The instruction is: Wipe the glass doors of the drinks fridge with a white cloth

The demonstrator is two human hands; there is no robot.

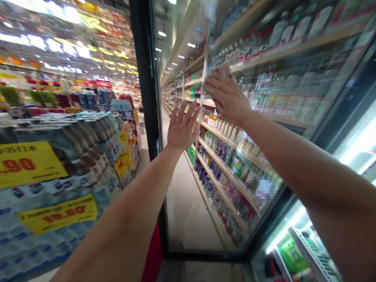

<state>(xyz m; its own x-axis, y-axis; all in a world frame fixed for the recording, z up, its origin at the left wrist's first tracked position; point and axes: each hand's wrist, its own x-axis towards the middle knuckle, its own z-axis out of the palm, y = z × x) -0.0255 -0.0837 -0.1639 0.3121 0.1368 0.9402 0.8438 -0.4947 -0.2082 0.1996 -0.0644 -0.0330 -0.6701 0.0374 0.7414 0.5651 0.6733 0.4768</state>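
A glass door (188, 219) in a black frame stands swung open in front of me. My right hand (227, 96) presses a crumpled pale cloth (225, 70) against the upper part of the pane, its fingers bent over it. Lower and to the left, my left hand (182, 127) lies against the same glass with its fingers stretched and spread, holding nothing. Shelves of bottled drinks show in the glass behind both hands. A blurred whitish patch (264, 188) sits low on the right side of the pane.
Stacked packs of bottled water (67, 133) stand at the left, carrying a large yellow price sign (29, 164) and a lower yellow price sign (58, 214). At the lower right is a lit cooler interior with a green package (292, 254). The door's black frame edge (147, 78) rises left of my hands.
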